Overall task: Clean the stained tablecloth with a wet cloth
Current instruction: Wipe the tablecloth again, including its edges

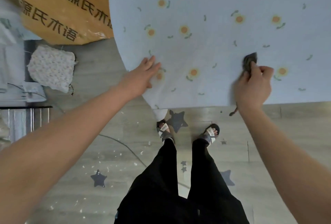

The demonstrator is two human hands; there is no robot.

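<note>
The right hand [253, 84] is clenched around a dark wet cloth [249, 61] near the tablecloth [197, 27]'s front edge, while the left hand [143, 75], fingers spread flat, pins the soft, slide-prone fabric at its corner.

The tablecloth [206, 32] is pale blue, printed with small orange flowers and green leaves, and lies spread flat with its near edge hanging over. The wet cloth [249, 61] is dark grey, bunched and blurred, pressed on the tablecloth near that edge; no stain can be clearly made out.

Left hand [143, 76] flat, right hand [254, 84] fisted (seemingly gripping)
</note>
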